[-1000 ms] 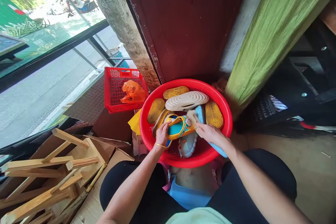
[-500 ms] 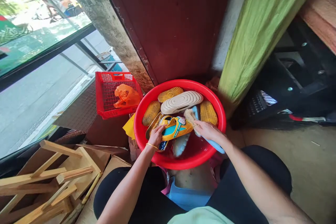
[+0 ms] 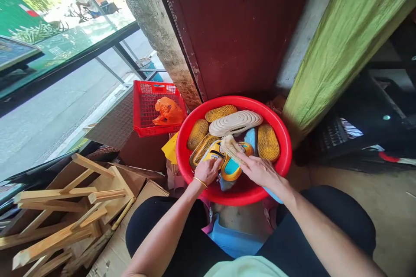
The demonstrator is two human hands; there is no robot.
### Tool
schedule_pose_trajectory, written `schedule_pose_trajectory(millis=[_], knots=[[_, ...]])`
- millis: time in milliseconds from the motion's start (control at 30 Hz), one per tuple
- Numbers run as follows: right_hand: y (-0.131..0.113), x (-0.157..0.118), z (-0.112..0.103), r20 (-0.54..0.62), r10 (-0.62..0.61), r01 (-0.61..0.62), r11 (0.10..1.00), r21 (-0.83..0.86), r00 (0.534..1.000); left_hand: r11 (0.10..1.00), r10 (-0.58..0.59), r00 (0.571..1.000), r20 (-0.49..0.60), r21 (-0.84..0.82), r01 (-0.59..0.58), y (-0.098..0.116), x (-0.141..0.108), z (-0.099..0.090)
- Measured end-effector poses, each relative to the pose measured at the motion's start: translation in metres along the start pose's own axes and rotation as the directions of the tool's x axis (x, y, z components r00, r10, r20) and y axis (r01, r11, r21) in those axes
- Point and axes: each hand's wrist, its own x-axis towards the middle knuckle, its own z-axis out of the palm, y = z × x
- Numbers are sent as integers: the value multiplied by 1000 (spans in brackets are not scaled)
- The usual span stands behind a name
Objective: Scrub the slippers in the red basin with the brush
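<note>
My left hand [image 3: 208, 171] is closed at the edge of a yellow slipper [image 3: 234, 174] with a turquoise insole, its heel end towards me. Beside those fingers lies another slipper [image 3: 215, 150] with a yellow and black strap. In my right hand [image 3: 260, 171] is a scrubbing brush [image 3: 231, 148], pale bristles upward at the left, its blue handle end showing below my palm. The brush head partly covers the slipper. Around them, a red basin [image 3: 182, 164] holds water and several slippers, many sole-up, including a cream one [image 3: 236, 123] and a yellow one [image 3: 268, 143].
A red crate [image 3: 140, 114] with an orange plastic bag [image 3: 168, 111] stands left of the basin. Wooden stools [image 3: 73, 220] lie on cardboard at lower left. A maroon door [image 3: 240, 30] is behind, a green curtain [image 3: 344, 30] at right, a blue plastic seat [image 3: 232, 240] beneath.
The yellow slipper has turned, its heel end now towards me. The brush has moved left over it and its bristles face upward. The whole view has shifted slightly.
</note>
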Motion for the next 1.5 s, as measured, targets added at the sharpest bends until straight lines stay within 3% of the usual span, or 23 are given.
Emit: schedule_pose_trajectory(millis=[100,200,233,300,367,400,467,533,633,700,800,900,1033,1167,1333,1400,1500], knots=[[1,1,3,104,65,-57,995,-81,992,995,-100,993,-66,-25,99,-14,8,-9],[5,9,6,153,102,-89,992,-90,983,939,-207,965,-161,-309,150,-18,14,1],[5,12,7,164,112,-98,991,-91,980,864,-262,956,-134,-473,171,-16,16,5],[2,17,9,181,121,-105,990,-95,976,580,-362,932,2,-782,227,-10,19,12],[-4,19,12,187,111,-93,991,-99,976,252,-402,902,159,-928,276,-1,23,13],[-6,20,12,189,103,-85,991,-101,977,134,-407,889,211,-949,286,4,25,12],[-10,19,12,186,98,-78,991,-110,978,-3,-427,869,251,-961,276,13,29,10],[-10,18,10,196,107,-87,990,-107,975,-56,-470,850,239,-969,242,20,33,11],[-1,17,2,190,119,-112,993,-46,975,-67,-529,820,218,-974,216,26,39,15],[10,16,-4,113,132,-134,991,3,985,-63,-549,808,212,-975,212,26,39,18],[23,13,-11,-44,169,-167,985,48,985,6,-508,850,139,-986,165,23,34,19],[23,9,-8,-145,124,-114,990,78,982,124,-411,911,-12,-991,43,23,23,21],[7,5,0,-153,-11,16,999,33,988,284,-200,964,-176,-952,-115,27,11,26],[-8,7,7,-26,50,-53,992,-113,998,348,-95,986,-138,-932,-97,29,8,31],[-11,24,6,-35,100,-105,981,-161,994,408,59,998,-12,-912,-35,34,9,35],[-10,28,4,-48,94,-101,982,-162,994,408,67,998,4,-913,-23,36,11,34],[-5,24,6,-35,83,-88,980,-177,996,361,-16,1000,-1,-932,5,37,14,25]])
